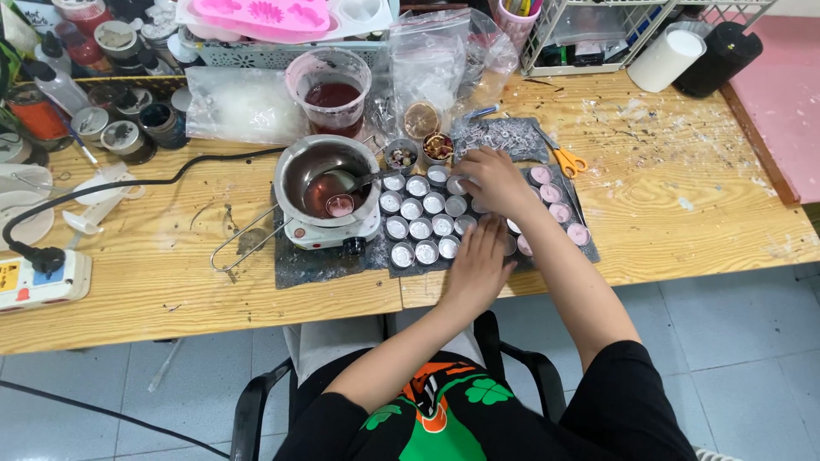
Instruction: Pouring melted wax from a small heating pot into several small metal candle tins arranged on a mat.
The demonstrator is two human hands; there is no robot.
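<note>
Left hand [480,260]: lies palm down on the small round silver metal cups [420,229], fingers together and flat over the cups at the near edge of the dark mat [329,260]; it grips nothing that I can see.
Right hand [491,177]: rests over the far rows of the same cups, fingers curled down onto one cup near the middle; whether they pinch it cannot be told.
Cups: empty ones stand in close rows on the mat at the middle of the wooden bench [683,222], toward its near edge.
Filled cups [559,212]: pink-filled ones stand just beside them, toward the right end of the mat.
Handling, as judged: the cups are light and touch each other, so a flat, gentle press and a slide one row at a time should keep them upright; a push from one side may tip a neighbour.
Melting pot [329,175]: a steel pot with dark red liquid and a ladle sits on a small white hotplate, touching the left side of the cup rows; likely hot, so the left forearm should stay off it.
Wire handle [243,239]: juts from the pot toward the near left.
Plastic beaker [329,90]: red liquid inside, behind the pot.
Scissors [564,158]: orange-handled, just beyond the filled cups.
Power strip [38,277]: at the left near edge, its black cord running across the bench.
</note>
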